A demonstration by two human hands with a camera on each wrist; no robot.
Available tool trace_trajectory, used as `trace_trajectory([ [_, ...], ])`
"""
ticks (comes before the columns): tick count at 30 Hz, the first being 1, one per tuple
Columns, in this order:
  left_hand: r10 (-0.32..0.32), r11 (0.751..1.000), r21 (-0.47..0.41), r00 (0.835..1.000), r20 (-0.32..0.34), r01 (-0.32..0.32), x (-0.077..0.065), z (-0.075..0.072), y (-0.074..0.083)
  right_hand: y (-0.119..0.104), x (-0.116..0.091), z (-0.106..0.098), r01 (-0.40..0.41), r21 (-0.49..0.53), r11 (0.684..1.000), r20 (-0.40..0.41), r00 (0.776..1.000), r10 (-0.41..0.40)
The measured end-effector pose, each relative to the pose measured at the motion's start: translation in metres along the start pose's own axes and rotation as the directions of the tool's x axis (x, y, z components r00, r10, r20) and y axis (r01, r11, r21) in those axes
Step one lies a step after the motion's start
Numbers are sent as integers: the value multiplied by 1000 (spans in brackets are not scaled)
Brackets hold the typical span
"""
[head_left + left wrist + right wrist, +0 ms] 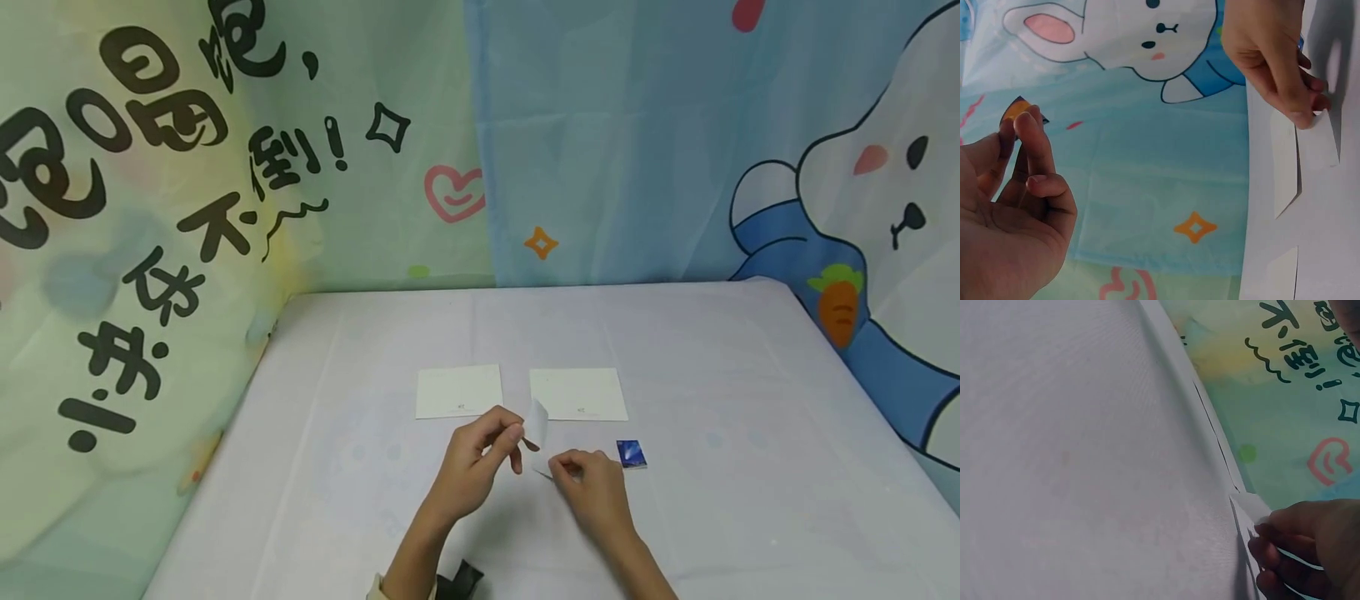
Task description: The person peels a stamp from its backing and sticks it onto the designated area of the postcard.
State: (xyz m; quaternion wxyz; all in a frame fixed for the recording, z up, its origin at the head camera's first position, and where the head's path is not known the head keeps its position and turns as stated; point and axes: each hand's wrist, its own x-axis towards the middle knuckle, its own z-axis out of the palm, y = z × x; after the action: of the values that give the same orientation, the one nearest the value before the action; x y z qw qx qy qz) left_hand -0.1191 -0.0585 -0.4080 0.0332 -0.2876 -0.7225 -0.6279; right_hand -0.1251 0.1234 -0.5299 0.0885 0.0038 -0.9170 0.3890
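My left hand [476, 462] is raised above the white table and pinches a small thin square piece [1017, 109] between thumb and fingertips. One face is dark with orange in the left wrist view; a pale piece [536, 423] shows at those fingertips in the head view, likely its back. To the right and lower, my right hand [592, 490] pinches a thin white paper piece [1321, 142] by its edge. That paper [1249, 515] stands tilted off the fingertips in the right wrist view. The two hands are close together but apart.
Two blank-looking white cards, a left one [459, 392] and a right one [577, 394], lie side by side beyond the hands. A small blue square [632, 453] lies right of the right hand. Printed cloth [600, 167] hangs behind the table [750, 467].
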Motion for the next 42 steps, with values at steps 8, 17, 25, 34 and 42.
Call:
trace_trajectory([
  [8, -24, 999, -39, 1000, -8, 24, 0, 1, -10, 4, 0, 3, 37, -118, 992, -27, 999, -41],
  [17, -31, 998, -55, 999, -9, 30, 0, 1, -17, 12, 2, 5, 79, -140, 987, -77, 993, -90],
  [25, -31, 997, -65, 1000, -4, 31, 0, 1, -19, 12, 2, 6, 68, -108, 992, -69, 995, -76],
  [34, -47, 996, -70, 999, 1, 47, -1, 1, -19, 11, 2, 3, 60, -72, 996, -91, 994, -67],
  [42, -56, 997, -61, 998, 1, 56, 0, 0, -3, 1, 11, -12, 135, 53, 989, -215, 969, -121],
])
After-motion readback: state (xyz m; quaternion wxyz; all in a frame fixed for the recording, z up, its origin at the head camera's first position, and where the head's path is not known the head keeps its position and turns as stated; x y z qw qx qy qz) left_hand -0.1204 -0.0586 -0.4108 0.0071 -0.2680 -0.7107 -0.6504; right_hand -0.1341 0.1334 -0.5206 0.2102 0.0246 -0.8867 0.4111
